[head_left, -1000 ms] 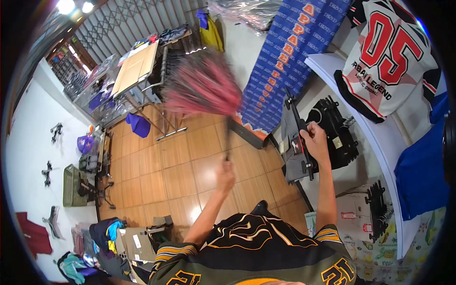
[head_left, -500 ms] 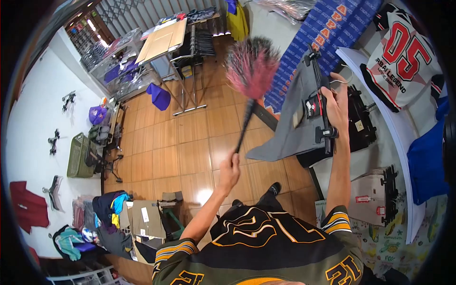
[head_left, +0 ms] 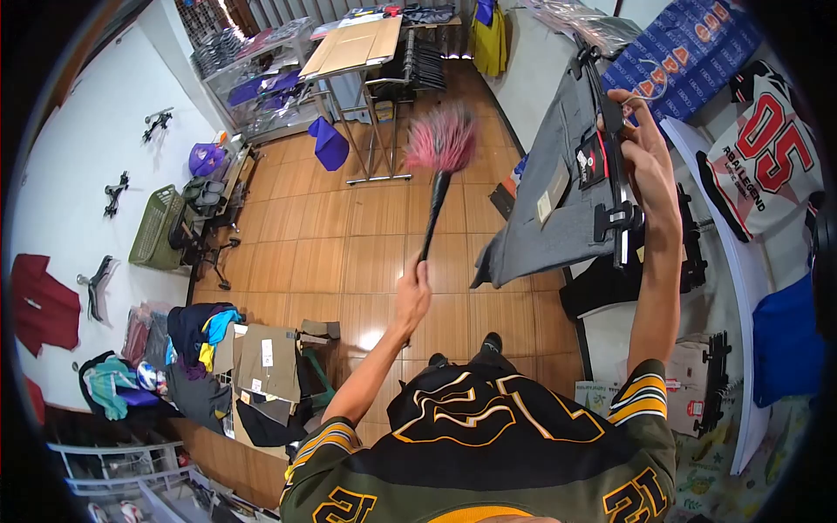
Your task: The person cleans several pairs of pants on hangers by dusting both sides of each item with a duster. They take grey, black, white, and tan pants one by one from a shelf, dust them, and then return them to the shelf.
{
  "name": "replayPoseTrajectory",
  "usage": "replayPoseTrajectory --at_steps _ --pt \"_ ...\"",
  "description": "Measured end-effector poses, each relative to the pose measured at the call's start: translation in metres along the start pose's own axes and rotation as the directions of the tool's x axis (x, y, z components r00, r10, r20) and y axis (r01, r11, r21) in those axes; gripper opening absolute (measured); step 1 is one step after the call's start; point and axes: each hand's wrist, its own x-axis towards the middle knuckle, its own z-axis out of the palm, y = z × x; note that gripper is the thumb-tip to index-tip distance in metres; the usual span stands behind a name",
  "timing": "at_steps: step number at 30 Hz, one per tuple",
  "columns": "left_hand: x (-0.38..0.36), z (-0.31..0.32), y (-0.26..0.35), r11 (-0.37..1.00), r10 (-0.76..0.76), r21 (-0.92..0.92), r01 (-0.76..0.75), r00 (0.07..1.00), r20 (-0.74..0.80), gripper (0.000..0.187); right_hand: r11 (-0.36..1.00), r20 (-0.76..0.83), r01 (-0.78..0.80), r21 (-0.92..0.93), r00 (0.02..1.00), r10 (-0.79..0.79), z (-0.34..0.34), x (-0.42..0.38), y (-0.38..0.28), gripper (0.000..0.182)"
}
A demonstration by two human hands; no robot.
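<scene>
1. Head view, writing: white-and-black jersey point(head_left: 767, 166), right of the right grip, reads "05" in red with "RBAI LEGEND" below; smaller line illegible. Blue box point(head_left: 689, 44), beyond the right grip, carries orange capitals, partly blocked.
2. Labels: grey trousers point(head_left: 527, 231) hang just left of the right grip, with a black-and-red label point(head_left: 592, 161) and a pale tag point(head_left: 553, 193); print too small to read.
3. Containers: green basket point(head_left: 157, 228), well left of the left grip; contents unclear. Glass display case point(head_left: 279, 126), far ahead and left of the left grip, holds folded garments, some purple.
4. Left hand point(head_left: 413, 301): closed around the black handle of a fluffy pink-and-grey duster point(head_left: 443, 148); head of duster ahead of the grip, over the tiled floor point(head_left: 366, 261). Elbow bent, forearm angled forward.
5. Right hand point(head_left: 649, 161): fingers closed on a black clip hanger point(head_left: 617, 222) bearing the trousers. Arm extended forward, farther out than the left.
</scene>
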Motion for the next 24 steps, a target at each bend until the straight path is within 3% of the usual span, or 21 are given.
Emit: replayPoseTrajectory --at_steps 1,2,5,6,7,9,10,11,13,14,16,17,19,21,23,24 --pt "-0.003 0.011 0.011 0.998 0.031 -0.060 -0.032 0.999 -0.024 0.031 0.996 0.034 0.052 -0.079 0.998 -0.050 0.004 0.004 0.002 0.048" --pt "-0.004 0.019 0.017 0.991 0.064 -0.118 -0.069 0.997 -0.050 0.029 0.994 0.043 0.110 -0.029 0.993 -0.109 0.008 0.007 0.001 0.052" --pt "-0.025 0.043 -0.026 0.953 0.244 0.111 -0.281 0.932 0.268 0.030 0.965 0.015 0.189 -0.184 0.982 -0.189 0.013 0.016 -0.012 0.050" --pt "-0.034 0.040 -0.046 0.935 0.140 0.254 -0.247 0.916 0.376 0.032 0.963 -0.012 0.199 -0.180 0.979 -0.205 0.014 0.020 -0.014 0.048" --pt "-0.041 0.031 -0.071 0.890 0.023 0.394 -0.229 0.886 0.462 0.034 0.929 -0.011 0.231 -0.289 0.970 -0.245 0.010 0.024 -0.013 0.047" --pt "-0.052 0.011 -0.137 0.867 -0.129 0.479 -0.135 0.869 0.478 0.038 0.819 -0.007 0.285 -0.499 0.943 -0.332 -0.004 0.031 -0.008 0.044" --pt "-0.054 0.001 -0.179 0.858 -0.168 0.506 -0.090 0.882 0.441 0.038 0.685 -0.047 0.223 -0.693 0.935 -0.352 -0.006 0.031 -0.012 0.040" --pt "-0.052 -0.009 -0.205 0.847 -0.206 0.530 -0.043 0.893 0.401 0.038 0.537 0.008 0.274 -0.798 0.896 -0.445 -0.009 0.032 -0.010 0.040" --pt "-0.042 -0.041 -0.170 0.778 -0.340 0.618 0.114 0.903 0.261 0.038 0.193 0.161 0.327 -0.925 0.798 -0.581 -0.014 0.034 -0.002 0.040" --pt "-0.031 -0.054 -0.163 0.776 -0.332 0.616 0.136 0.918 0.215 0.039 0.280 0.138 0.322 -0.904 0.842 -0.522 -0.013 0.034 0.004 0.039" --pt "-0.009 -0.073 -0.150 0.833 -0.248 0.525 0.173 0.966 0.075 0.041 0.379 0.034 0.082 -0.922 0.991 -0.132 -0.010 0.034 0.012 0.040" --pt "0.003 -0.081 -0.141 0.884 -0.176 0.435 0.170 0.984 -0.027 0.042 0.390 -0.020 -0.048 -0.920 0.997 0.075 -0.008 0.034 0.018 0.041" --pt "0.028 -0.090 -0.121 0.946 0.126 0.319 -0.056 0.971 -0.203 0.043 0.259 0.128 0.107 -0.960 0.990 0.066 -0.015 0.031 0.053 0.044" --pt "0.032 -0.101 -0.044 0.992 0.012 0.126 0.016 0.975 -0.221 0.040 0.294 0.156 0.125 -0.948 0.984 0.086 -0.020 0.027 0.090 0.042" --pt "0.028 -0.093 0.012 0.998 0.055 0.008 -0.055 0.961 -0.272 0.037 0.443 0.105 -0.024 -0.896 0.959 0.265 -0.023 0.026 0.109 0.042" --pt "0.026 -0.083 0.027 0.994 0.076 -0.050 -0.095 0.951 -0.299 0.036 0.452 0.105 -0.008 -0.892 0.969 0.225 -0.030 0.027 0.127 0.040"
